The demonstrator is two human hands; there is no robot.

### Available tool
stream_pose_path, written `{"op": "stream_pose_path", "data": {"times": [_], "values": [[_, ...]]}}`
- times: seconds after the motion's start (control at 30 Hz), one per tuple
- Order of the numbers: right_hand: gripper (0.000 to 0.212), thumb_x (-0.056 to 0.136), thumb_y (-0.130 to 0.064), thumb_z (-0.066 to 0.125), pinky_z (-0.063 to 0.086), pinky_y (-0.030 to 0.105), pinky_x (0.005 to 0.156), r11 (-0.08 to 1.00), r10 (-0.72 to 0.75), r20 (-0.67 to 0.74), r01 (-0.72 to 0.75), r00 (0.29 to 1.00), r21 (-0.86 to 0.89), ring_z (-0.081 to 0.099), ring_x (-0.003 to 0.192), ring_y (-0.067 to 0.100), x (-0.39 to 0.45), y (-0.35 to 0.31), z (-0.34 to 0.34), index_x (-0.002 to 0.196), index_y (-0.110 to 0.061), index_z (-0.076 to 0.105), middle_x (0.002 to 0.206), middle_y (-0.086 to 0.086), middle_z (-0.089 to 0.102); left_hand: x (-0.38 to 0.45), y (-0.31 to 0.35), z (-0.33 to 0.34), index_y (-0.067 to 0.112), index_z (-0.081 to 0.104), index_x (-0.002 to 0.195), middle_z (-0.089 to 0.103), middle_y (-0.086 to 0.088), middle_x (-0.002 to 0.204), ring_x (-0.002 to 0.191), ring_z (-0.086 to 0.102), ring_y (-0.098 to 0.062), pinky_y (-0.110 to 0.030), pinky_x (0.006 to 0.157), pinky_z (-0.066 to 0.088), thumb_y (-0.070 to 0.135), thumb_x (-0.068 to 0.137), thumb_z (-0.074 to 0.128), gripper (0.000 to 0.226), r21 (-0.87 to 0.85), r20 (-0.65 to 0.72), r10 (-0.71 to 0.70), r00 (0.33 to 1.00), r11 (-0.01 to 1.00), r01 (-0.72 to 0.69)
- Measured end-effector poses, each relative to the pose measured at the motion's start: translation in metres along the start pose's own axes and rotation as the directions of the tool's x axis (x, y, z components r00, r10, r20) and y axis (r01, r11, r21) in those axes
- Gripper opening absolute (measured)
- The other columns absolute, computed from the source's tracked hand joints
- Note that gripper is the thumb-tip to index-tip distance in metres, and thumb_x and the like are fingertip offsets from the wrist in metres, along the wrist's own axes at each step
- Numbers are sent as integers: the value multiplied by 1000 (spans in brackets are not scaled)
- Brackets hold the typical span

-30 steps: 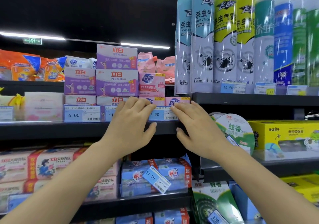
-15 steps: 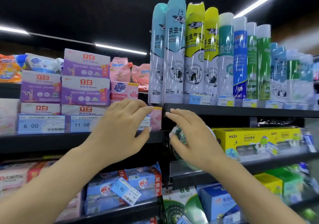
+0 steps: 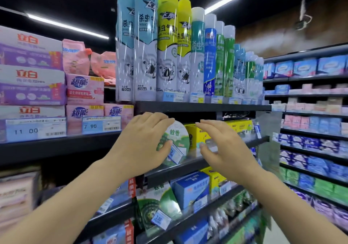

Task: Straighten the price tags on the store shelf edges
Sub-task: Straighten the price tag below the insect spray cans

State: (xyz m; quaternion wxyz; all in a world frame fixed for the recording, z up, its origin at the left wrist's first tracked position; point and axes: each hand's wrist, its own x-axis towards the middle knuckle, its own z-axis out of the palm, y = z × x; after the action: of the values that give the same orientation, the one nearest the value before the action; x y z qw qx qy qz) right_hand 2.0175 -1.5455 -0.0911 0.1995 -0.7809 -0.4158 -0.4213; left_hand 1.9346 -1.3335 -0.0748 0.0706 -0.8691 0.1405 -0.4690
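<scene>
A tilted blue and white price tag point(image 3: 176, 154) hangs crooked on the middle shelf edge point(image 3: 190, 163), in front of a round green mosquito-coil pack point(image 3: 178, 136). My left hand point(image 3: 143, 142) is just left of it, fingers loosely bent, thumb tip near the tag's left end. To the tag's right hovers my right hand point(image 3: 224, 149), fingers spread and holding nothing. On the left shelf the tags reading 11.00 point(image 3: 35, 130) and 7.90 point(image 3: 101, 124) sit level. A tag reading 3.50 point(image 3: 162, 219) on the lower shelf is tilted.
Tall insecticide spray cans point(image 3: 146, 42) stand on the top shelf above my hands. Yellow boxes point(image 3: 237, 126) sit right of the round pack. Purple and pink soap boxes point(image 3: 32, 85) fill the left shelves. Another aisle of blue and pink packs point(image 3: 310, 130) runs at right.
The view has swung right. Both hands left the 7.90 tag on the left shelf and moved right and down to the crooked tag in front of the round green pack.
</scene>
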Motion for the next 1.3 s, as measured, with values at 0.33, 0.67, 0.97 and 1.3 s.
{"op": "stream_pose_path", "data": {"times": [0.33, 0.67, 0.97, 1.3], "values": [[45, 86, -26, 50, 28, 28, 106, 993, 51, -23, -53, 998, -109, 45, 121, 19, -53, 58, -37, 128, -12, 55, 127, 4, 56, 33, 64, 47, 9, 59, 123, 61, -6, 117, 106, 55, -26, -40, 91, 46, 37, 80, 45, 53, -125, -20, 54, 998, 991, -56], [46, 85, -29, 49, 19, 19, 102, 991, 81, -15, -82, 997, -102, 39, 119, 15, -95, 193, -68, 126, -10, 57, 125, 7, 58, 104, 170, 134, 9, 59, 122, 60, -6, 117, 107, 53, -25, -37, 92, 43, 36, 81, 49, 49, -162, -54, 47, 997, 985, -55], [49, 84, -29, 51, 22, 21, 104, 986, 161, 31, -159, 986, -57, 41, 123, 16, -110, 320, -93, 131, -14, 54, 130, 2, 54, 192, 232, 205, 11, 57, 126, 60, -6, 121, 111, 54, -24, -38, 95, 43, 41, 83, 44, 54, -109, -42, 30, 999, 993, -34], [50, 82, -29, 47, 18, 16, 101, 979, 178, 33, -174, 983, -108, 41, 123, 18, -85, 432, -79, 129, -13, 55, 129, 4, 56, 288, 252, 294, 9, 58, 125, 62, -7, 116, 105, 56, -29, -39, 91, 44, 43, 80, 44, 58, -39, -55, 59, 997, 997, -62]]}}
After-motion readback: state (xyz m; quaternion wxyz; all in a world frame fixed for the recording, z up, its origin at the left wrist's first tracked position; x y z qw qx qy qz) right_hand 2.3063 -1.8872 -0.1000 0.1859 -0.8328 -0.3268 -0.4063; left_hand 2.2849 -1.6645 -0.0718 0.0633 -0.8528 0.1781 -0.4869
